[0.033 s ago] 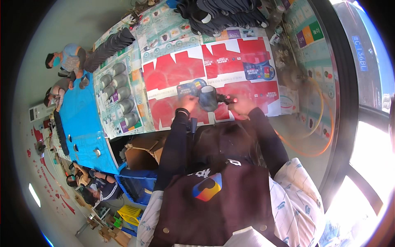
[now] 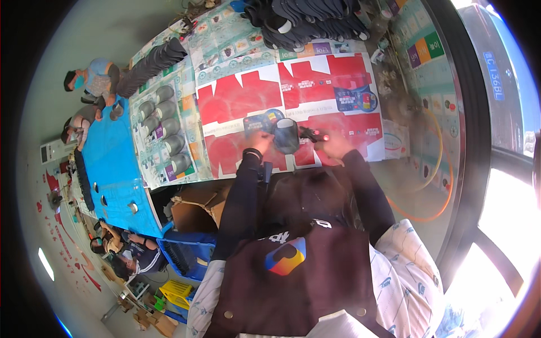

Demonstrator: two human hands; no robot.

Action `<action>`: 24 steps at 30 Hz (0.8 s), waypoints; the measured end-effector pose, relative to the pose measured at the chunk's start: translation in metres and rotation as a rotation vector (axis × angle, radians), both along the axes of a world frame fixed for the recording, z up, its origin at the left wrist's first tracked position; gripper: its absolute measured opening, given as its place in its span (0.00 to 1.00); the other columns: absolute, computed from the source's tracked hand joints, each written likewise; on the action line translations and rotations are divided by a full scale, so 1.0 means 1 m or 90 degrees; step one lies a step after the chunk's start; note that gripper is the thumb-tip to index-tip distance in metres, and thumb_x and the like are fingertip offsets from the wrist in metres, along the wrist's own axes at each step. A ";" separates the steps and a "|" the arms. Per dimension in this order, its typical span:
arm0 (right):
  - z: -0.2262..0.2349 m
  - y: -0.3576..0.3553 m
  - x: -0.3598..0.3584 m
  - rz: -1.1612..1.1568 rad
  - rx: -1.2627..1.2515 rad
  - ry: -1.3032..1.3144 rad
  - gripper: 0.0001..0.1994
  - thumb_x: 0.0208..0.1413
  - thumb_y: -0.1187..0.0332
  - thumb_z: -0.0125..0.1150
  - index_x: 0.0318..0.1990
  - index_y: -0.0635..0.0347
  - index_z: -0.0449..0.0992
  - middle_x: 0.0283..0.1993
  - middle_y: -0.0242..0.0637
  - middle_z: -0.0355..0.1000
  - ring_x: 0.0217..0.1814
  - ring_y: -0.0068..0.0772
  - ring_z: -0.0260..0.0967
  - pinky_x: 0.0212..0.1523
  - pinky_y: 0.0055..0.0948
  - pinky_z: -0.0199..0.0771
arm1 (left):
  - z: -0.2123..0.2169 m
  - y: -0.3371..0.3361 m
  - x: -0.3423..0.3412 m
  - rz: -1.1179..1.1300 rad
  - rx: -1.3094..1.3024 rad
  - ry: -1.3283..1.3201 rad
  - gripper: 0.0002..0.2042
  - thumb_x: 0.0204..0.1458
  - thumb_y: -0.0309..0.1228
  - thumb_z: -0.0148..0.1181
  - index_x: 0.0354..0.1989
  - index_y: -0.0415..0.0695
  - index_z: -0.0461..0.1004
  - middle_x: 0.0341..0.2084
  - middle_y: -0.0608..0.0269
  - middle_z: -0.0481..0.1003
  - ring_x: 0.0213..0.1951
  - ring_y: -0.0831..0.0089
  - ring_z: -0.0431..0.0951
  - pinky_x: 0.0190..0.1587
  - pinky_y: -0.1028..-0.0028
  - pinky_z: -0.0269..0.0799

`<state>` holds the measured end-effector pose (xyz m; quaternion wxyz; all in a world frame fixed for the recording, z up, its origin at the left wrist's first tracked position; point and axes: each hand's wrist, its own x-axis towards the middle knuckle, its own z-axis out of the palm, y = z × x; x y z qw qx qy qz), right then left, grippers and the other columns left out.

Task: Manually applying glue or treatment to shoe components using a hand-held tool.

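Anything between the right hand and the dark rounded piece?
Yes, a dark tool with red tips, at the right hand, fills the gap to the dark rounded piece. Nothing else visible blocks it; the left hand is on the piece's opposite side.

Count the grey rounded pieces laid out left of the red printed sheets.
7 grey rounded pieces: five in the right column, two in the left; overlaps could hide more.

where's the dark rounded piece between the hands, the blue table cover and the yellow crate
dark rounded piece (image 2: 286, 139): head view, middle of its body
blue table cover (image 2: 116, 163): head view, bare part of its surface
yellow crate (image 2: 177, 293): head view, its visible side
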<state>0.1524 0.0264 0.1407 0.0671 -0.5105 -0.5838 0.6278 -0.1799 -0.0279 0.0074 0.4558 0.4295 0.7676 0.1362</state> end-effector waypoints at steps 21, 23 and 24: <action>0.010 -0.009 -0.039 -0.217 -0.021 0.077 0.15 0.44 0.73 0.59 0.43 0.65 0.78 0.35 0.41 0.80 0.31 0.29 0.77 0.20 0.24 0.70 | 0.077 -0.134 -0.440 0.770 0.564 -0.384 0.16 0.60 0.25 0.59 0.53 0.46 0.63 0.47 0.54 0.71 0.47 0.50 0.79 0.51 0.49 0.80; 0.021 -0.011 -0.066 -0.204 -0.051 0.091 0.17 0.45 0.75 0.58 0.45 0.67 0.77 0.35 0.41 0.81 0.32 0.30 0.78 0.20 0.24 0.72 | 0.042 -0.150 -0.506 0.863 0.620 -0.440 0.18 0.60 0.27 0.57 0.56 0.47 0.60 0.50 0.53 0.69 0.49 0.44 0.78 0.50 0.45 0.80; 0.025 -0.012 -0.081 -0.214 -0.054 0.045 0.17 0.45 0.75 0.58 0.45 0.67 0.77 0.35 0.41 0.81 0.32 0.30 0.78 0.20 0.24 0.72 | 0.018 -0.147 -0.532 0.902 0.579 -0.366 0.15 0.59 0.32 0.58 0.53 0.47 0.65 0.48 0.53 0.72 0.48 0.45 0.79 0.50 0.47 0.79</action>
